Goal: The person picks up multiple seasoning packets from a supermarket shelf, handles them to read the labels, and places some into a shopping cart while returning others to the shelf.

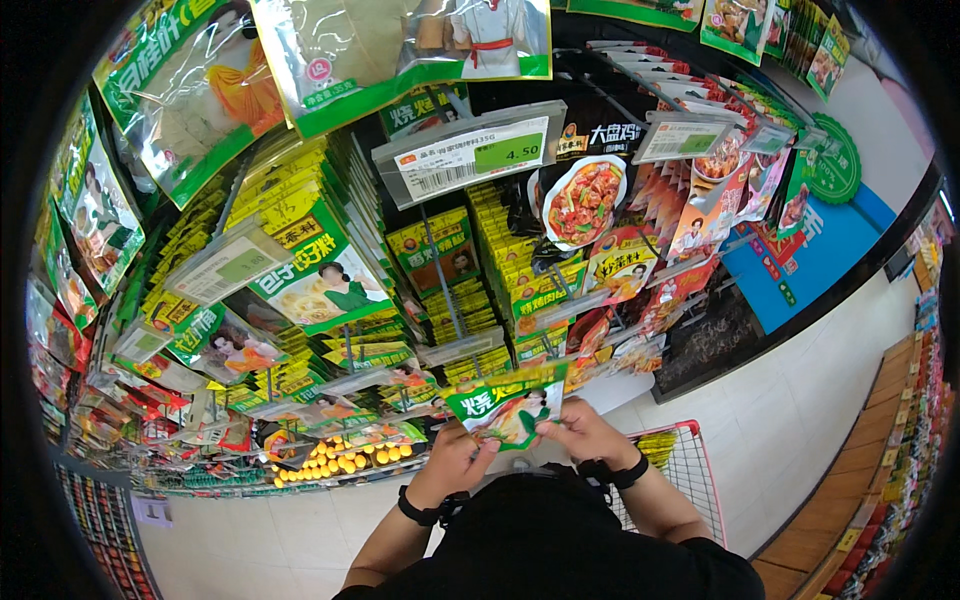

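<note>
Both hands hold one green-and-yellow seasoning packet [510,409] in front of my chest, its printed face turned up. My left hand [454,459] grips its lower left corner, thumb on top. On the other side, my right hand [583,433] pinches the right edge with the thumb over the front. The fingers beneath the packet are partly hidden. Just beyond it hang yellow-topped packets [457,322] on metal display hooks. Above them an empty-looking stretch of hook sits behind a price tag holder [472,154].
A red-rimmed wire shopping cart [694,480] with yellow packets [657,450] inside stands by my right arm. Large hanging bags [405,60] jut out overhead. Round yellow items [341,457] fill a low shelf at left. A wooden-edged shelf [847,465] curves along the right.
</note>
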A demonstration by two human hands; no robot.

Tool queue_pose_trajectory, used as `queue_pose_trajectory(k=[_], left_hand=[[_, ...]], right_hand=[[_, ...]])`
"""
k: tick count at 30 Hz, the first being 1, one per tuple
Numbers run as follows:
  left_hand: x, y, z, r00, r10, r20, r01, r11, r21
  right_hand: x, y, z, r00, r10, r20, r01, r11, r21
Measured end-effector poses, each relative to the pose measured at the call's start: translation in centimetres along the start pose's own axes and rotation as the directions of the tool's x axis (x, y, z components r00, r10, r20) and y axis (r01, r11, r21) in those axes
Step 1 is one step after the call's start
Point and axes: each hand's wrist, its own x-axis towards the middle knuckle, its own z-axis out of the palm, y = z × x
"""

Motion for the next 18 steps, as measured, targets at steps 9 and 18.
queue_pose_trajectory(k=[9,18], left_hand=[[0.7,1.5,-1.9,0.999,0.042,0.005,-0.042,0.999,0.034],[-0.6,0.6,-2.2,0.996,0.069,-0.052,-0.065,0.994,0.083]], right_hand=[[1.4,-3.1,-1.0,0.999,0.030,0.045,-0.026,0.997,-0.071],[1.8,-1.9,-0.3,0.997,0.009,0.073,-0.005,0.998,-0.060]])
